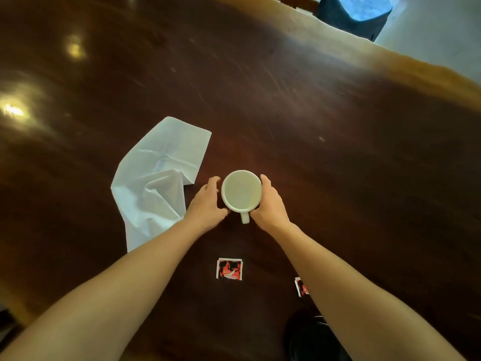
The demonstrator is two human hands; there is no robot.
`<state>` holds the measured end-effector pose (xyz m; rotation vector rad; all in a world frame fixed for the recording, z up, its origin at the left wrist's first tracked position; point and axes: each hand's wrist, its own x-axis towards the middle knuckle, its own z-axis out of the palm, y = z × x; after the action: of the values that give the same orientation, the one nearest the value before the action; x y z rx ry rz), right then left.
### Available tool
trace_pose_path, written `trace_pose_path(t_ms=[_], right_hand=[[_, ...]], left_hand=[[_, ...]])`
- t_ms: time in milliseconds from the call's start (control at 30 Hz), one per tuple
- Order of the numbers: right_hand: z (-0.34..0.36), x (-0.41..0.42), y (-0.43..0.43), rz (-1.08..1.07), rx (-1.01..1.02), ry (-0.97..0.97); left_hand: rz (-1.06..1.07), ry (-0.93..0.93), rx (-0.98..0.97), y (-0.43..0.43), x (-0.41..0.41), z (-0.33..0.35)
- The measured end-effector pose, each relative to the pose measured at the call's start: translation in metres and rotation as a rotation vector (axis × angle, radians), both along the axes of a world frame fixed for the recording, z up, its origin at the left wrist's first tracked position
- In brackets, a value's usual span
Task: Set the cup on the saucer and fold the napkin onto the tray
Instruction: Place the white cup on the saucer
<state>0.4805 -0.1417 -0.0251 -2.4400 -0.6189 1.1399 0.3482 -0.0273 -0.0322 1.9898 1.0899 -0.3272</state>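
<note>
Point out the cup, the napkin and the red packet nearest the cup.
cup (241, 190): head view, inside of the bowl.
napkin (156, 178): head view, creased middle of the sheet.
red packet (229, 269): head view, centre of its printed face.

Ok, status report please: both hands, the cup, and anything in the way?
Left hand and right hand cupped around the cup, grip not confirmed. Cup upright on table. No saucer or tray in view. Napkin unfolded, left of cup.

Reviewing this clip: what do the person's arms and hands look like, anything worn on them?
Both forearms are bare as far as the frame shows, with no sleeves in view. The left hand and right hand show no gloves, rings, watch or bracelets.
</note>
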Motion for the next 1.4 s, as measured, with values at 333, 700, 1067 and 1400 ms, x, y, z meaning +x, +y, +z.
trace_pose_path(t_ms=[333,700,1067,1400], right_hand=[[0.002,-0.004,-0.002,-0.036,0.209,0.066],[0.022,-0.035,-0.043,-0.125,0.206,0.117],[0.071,-0.061,-0.121,-0.205,0.255,0.062],[0.086,-0.095,-0.221,-0.319,0.263,0.014]], left_hand=[[-0.027,-0.184,-0.080,-0.005,0.009,0.004],[-0.113,-0.228,-0.090,-0.035,-0.012,0.023],[-0.269,-0.313,-0.064,-0.096,-0.022,0.070],[-0.401,-0.303,-0.052,-0.185,-0.036,0.086]])
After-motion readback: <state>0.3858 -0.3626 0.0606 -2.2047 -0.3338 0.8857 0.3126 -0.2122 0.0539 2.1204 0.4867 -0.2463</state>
